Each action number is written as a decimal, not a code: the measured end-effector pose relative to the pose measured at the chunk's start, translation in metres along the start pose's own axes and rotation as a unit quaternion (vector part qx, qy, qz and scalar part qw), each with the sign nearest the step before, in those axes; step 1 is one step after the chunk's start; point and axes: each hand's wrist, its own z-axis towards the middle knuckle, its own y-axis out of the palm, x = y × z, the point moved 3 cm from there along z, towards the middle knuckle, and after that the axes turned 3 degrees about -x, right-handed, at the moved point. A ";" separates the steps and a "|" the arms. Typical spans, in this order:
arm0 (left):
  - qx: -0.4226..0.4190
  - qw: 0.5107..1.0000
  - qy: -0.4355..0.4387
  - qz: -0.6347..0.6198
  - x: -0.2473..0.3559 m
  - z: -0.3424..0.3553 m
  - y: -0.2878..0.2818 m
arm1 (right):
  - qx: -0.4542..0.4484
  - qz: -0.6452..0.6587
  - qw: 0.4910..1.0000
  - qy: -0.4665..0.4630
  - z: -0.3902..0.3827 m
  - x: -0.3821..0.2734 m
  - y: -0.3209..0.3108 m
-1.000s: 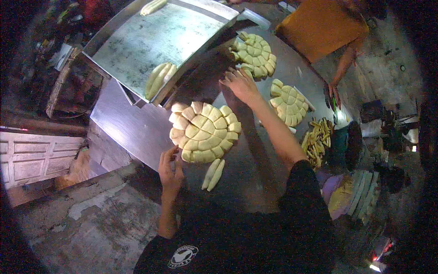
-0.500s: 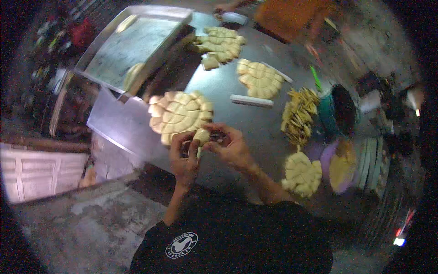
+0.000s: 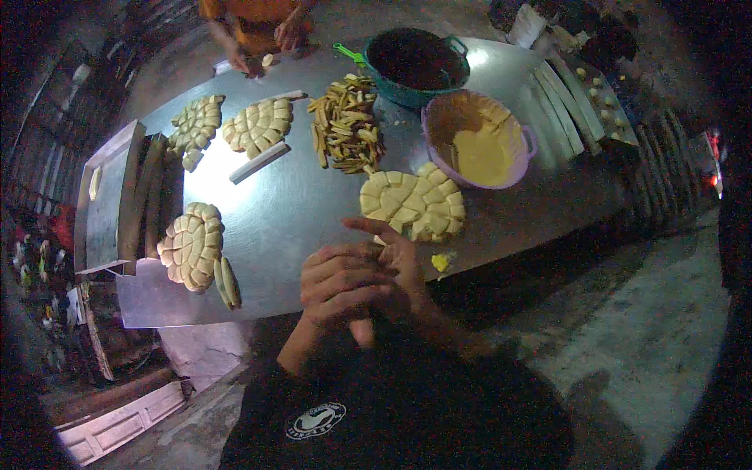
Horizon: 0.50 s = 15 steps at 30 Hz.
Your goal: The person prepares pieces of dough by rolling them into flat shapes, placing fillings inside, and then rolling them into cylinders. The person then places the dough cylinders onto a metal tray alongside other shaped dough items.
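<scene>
My hands are pressed together at the table's near edge. My left hand (image 3: 343,283) lies with bent fingers across the palm of my right hand (image 3: 406,270), whose index finger points out to the left. Whatever is between the palms, if anything, is hidden. Just beyond them lies a round slab of pale dough (image 3: 415,202) cut into pieces, with a small yellow lump (image 3: 441,261) beside it. Farther left, a rolled, elongated dough piece (image 3: 227,283) rests against another cut dough slab (image 3: 192,247).
Two more cut slabs (image 3: 257,127) lie at the back left, near a white bar (image 3: 259,163). A heap of cut strips (image 3: 345,129), a dark-filled green basin (image 3: 384,88) and a purple basin (image 3: 517,174) of yellow paste stand beyond. A metal tray (image 3: 86,211) is left; a co-worker's hands (image 3: 290,31) show opposite.
Both hands have left the left-hand dough slab and come together farther right. The small dough piece they held now lies rolled beside that slab. The view has turned to the right.
</scene>
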 end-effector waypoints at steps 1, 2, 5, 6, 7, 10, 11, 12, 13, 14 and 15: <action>0.002 0.999 -0.018 -0.034 -0.002 -0.002 0.014 | 0.002 0.007 1.000 0.010 -0.010 -0.008 -0.005; 0.024 0.997 -0.064 -0.047 -0.002 -0.011 0.025 | -0.017 -0.066 0.998 -0.012 -0.015 -0.017 0.004; 0.140 0.945 -0.250 -0.158 -0.002 -0.058 0.070 | -0.069 -0.212 0.973 -0.054 -0.027 -0.035 0.003; 0.190 0.909 -0.309 -0.205 -0.003 -0.077 0.087 | -0.069 -0.202 0.976 -0.047 -0.025 -0.038 -0.001; 0.227 0.875 -0.350 -0.247 -0.007 -0.093 0.101 | -0.067 -0.196 0.977 -0.039 -0.024 -0.040 -0.005; 0.246 0.796 -0.402 -0.379 -0.021 -0.093 0.125 | -0.002 -0.064 0.997 0.030 -0.019 -0.049 -0.017; 0.216 0.783 -0.407 -0.419 -0.027 -0.074 0.121 | 0.004 -0.020 0.999 0.037 -0.016 -0.050 -0.033; 0.183 0.768 -0.415 -0.452 -0.032 -0.052 0.117 | -0.002 0.016 1.000 0.019 -0.010 -0.044 -0.054; 0.150 0.749 -0.421 -0.490 -0.036 -0.029 0.113 | -0.004 0.047 0.999 -0.002 -0.006 -0.040 -0.075; 0.104 0.809 -0.405 -0.412 -0.056 -0.028 0.109 | -0.006 0.066 0.998 0.000 0.003 -0.041 -0.089; 0.059 0.857 -0.384 -0.339 -0.078 -0.033 0.105 | 0.000 0.078 0.997 0.001 0.013 -0.049 -0.101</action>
